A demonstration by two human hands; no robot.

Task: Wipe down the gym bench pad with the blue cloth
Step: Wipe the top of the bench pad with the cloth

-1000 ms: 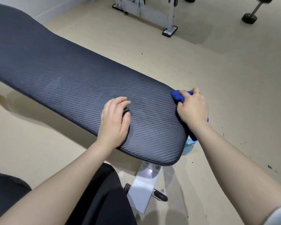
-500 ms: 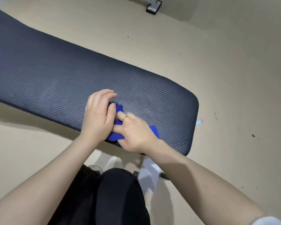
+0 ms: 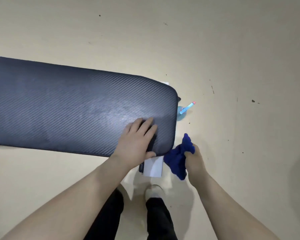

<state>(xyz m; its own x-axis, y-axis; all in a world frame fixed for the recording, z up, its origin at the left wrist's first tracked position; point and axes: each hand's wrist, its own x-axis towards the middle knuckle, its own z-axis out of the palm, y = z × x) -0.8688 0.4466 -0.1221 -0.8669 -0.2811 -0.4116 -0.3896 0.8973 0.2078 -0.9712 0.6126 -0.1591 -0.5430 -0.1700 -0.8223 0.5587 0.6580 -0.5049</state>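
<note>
The dark textured gym bench pad [image 3: 68, 110] stretches from the left edge to the middle of the view, with a paler damp patch near its right end. My left hand [image 3: 137, 142] rests flat on the pad's near right corner, fingers relaxed. Just off the pad's right end, my right hand [image 3: 194, 158] grips the bunched blue cloth [image 3: 179, 158], which hangs in the air beside the pad's corner and does not touch the pad top.
A light blue spray bottle [image 3: 184, 111] stands on the beige floor just past the pad's right end. The white bench leg [image 3: 153, 166] shows under the near corner. My feet and dark trousers [image 3: 158, 213] are below it.
My right hand has carried the cloth off the pad's near edge to the right, past the end corner. My left hand stays on the pad. The view has tilted down.
</note>
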